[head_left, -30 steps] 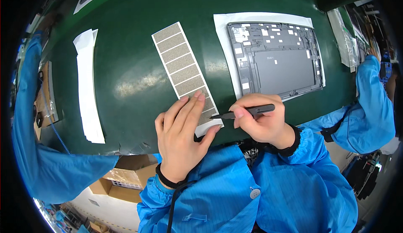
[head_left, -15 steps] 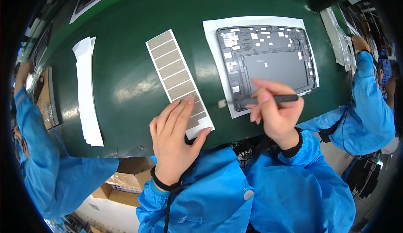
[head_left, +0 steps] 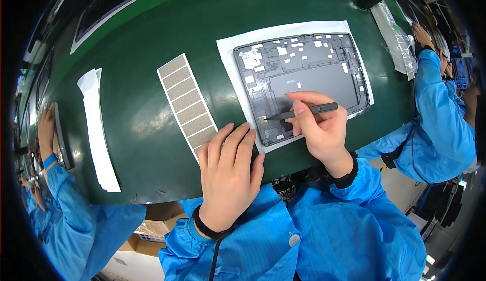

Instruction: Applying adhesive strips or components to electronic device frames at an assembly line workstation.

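My right hand (head_left: 324, 137) grips dark tweezers (head_left: 324, 108) in a pinch. Their tip is down at the left side of a dark grey tablet housing (head_left: 319, 86), next to a small beige patch (head_left: 261, 119) in its lower left part. Several white pieces dot the inside of the housing, which lies on a white sheet (head_left: 229, 56). My left hand (head_left: 228, 180) lies palm down with fingers stretched out, covering the lower end of a white strip of grey-brown rectangular pieces (head_left: 185, 99). Its fingertips reach close to the sheet's lower left corner.
A stack of white paper strips (head_left: 96, 134) lies left on the green table (head_left: 136, 99). Another dark panel (head_left: 109, 3) is at the far left. Plastic-wrapped material (head_left: 394, 38) sits at the right edge. Co-workers in blue sleeves (head_left: 438, 99) work on both sides; a cardboard box (head_left: 152, 228) stands below.
The tweezers, which held a small pale piece off the housing's left edge, now have their tip inside the housing. My left hand has shifted right along the strip's lower end.
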`<state>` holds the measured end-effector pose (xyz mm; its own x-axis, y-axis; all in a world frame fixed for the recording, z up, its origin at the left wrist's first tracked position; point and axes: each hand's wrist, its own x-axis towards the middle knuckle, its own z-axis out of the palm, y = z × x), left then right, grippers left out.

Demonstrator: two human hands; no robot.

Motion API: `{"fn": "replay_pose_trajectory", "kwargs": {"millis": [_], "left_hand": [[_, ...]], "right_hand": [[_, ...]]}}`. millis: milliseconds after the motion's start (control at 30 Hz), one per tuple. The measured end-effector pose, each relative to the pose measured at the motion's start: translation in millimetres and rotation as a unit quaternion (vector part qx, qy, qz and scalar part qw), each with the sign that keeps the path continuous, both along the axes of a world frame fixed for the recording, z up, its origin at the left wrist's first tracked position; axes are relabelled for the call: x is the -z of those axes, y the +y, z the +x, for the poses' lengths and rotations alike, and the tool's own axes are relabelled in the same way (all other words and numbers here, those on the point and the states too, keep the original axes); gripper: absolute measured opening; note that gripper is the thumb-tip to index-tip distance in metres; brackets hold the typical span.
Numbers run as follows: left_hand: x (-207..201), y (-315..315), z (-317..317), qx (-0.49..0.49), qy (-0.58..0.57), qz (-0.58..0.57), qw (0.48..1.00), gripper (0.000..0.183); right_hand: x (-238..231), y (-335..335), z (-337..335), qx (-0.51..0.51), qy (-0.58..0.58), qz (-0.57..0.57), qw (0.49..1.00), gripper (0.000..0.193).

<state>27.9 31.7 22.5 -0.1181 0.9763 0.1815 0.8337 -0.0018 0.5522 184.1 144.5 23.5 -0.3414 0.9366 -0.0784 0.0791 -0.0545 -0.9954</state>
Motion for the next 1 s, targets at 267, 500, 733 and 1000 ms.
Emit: {"fn": "replay_pose_trajectory", "kwargs": {"millis": [267, 500, 733, 1000], "left_hand": [[0, 4, 5, 0.024, 0.003, 0.012, 1.0, 0.042], [-1, 6, 7, 0.022, 0.01, 0.02, 1.0, 0.044], [-5, 9, 27, 0.054, 0.072, 0.043, 0.995, 0.059], [-3, 16, 50, 0.027, 0.146, 0.001, 0.989, 0.081]], "right_hand": [[3, 0, 2, -0.007, -0.007, 0.019, 1.0, 0.018], [5, -1, 1, 0.002, -0.041, 0.073, 0.996, 0.014], [11, -1, 1, 0.008, -0.072, 0.146, 0.987, 0.012], [5, 0, 1, 0.005, -0.095, 0.15, 0.984, 0.012]]}}
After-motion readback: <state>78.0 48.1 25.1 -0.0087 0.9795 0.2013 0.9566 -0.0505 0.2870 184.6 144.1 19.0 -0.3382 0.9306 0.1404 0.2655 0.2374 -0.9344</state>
